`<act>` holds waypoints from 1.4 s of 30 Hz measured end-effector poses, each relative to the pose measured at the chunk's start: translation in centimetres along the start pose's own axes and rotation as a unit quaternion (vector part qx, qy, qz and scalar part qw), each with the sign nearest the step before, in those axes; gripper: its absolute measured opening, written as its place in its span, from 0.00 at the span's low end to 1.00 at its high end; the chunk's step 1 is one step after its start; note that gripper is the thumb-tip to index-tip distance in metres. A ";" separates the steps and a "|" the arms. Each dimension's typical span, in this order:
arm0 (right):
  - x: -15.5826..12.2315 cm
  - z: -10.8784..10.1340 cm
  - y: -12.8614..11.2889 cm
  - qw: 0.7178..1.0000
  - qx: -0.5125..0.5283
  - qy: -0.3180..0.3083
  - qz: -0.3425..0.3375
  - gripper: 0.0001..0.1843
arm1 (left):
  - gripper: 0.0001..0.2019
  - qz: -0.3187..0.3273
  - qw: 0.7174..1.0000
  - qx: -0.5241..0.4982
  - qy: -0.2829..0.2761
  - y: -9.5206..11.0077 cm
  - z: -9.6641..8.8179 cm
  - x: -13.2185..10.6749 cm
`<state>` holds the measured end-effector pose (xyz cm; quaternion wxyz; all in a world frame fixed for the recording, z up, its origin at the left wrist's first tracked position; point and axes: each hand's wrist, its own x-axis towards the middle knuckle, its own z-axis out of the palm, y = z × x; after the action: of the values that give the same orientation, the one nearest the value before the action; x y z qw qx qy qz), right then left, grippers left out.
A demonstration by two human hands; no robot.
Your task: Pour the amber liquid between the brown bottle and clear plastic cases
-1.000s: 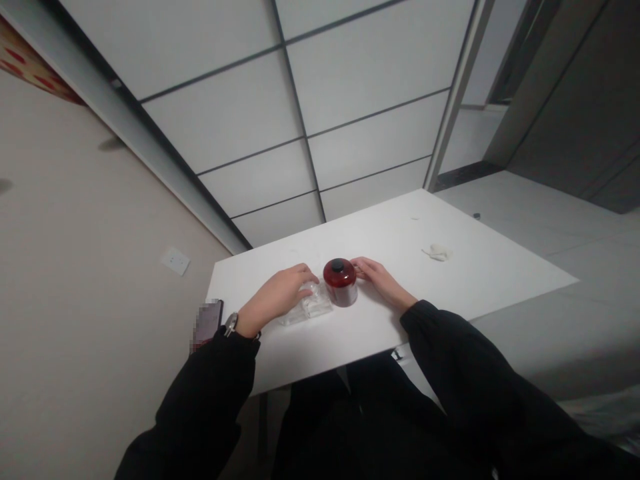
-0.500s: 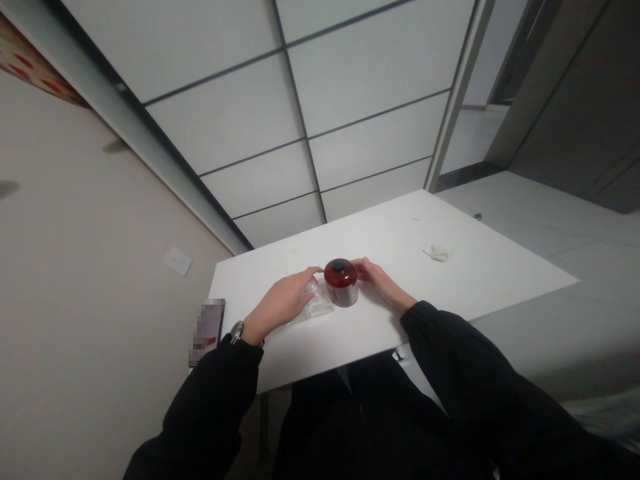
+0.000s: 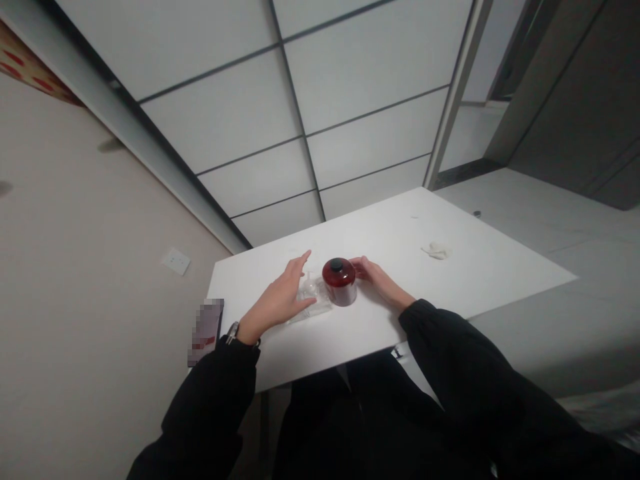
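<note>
- Dark-red translucent jar [image 3: 341, 285] with a black knob [image 3: 337, 265]: upright on the white desk [image 3: 380, 233], near left part, between both hands.
- Right hand [image 3: 374, 275]: fingers at the jar's far right side, apparently touching. Contact partly hidden; cannot tell whether this grip bears on the jar or only rests there.
- Left hand [image 3: 283, 293]: grip wide, thumb and fingers spread, no hold visible. Clear plastic packaging [image 3: 323, 303] lies by the thumb, just left of the jar.
- Risk 1: a push from the right hand alone could slide or tip the jar left; cause, no hand supporting that side.
- Risk 2: packaging looks close to the jar's base; a snag might drag it.
- Risk 3: glossy wall may slip under one-sided contact.
- Risk 4: left sleeve [image 3: 215, 393] overlaps the smartphone [image 3: 207, 327] at the desk's left edge in this view; a backward sweep might knock it off.
</note>
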<state>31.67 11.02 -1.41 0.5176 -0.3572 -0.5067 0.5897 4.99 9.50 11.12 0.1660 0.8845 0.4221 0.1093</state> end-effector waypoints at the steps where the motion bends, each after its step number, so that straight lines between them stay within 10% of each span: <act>1: 0.0 0.0 -0.1 1.000 0.000 -0.001 0.001 0.41 | 0.51 -0.026 1.000 -0.003 0.006 0.0 0.1 -0.1; 18: -0.1 0.0 -0.3 1.000 -0.015 -0.001 -0.003 0.42 | 0.47 -0.039 0.997 -0.016 -0.065 -0.1 0.0 0.0; 35: -0.2 -0.1 -0.2 1.000 -0.023 -0.006 -0.005 0.41 | 0.51 -0.056 0.997 0.032 -0.032 0.4 0.3 0.2; 42: -0.1 -0.1 -0.2 0.999 -0.037 0.000 -0.009 0.38 | 0.36 -0.023 0.994 0.109 -0.001 1.1 0.6 0.4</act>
<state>31.86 10.95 -1.29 0.5095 -0.3714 -0.5310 0.5661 6.21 9.00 10.99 0.0715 0.8873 0.4519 0.0576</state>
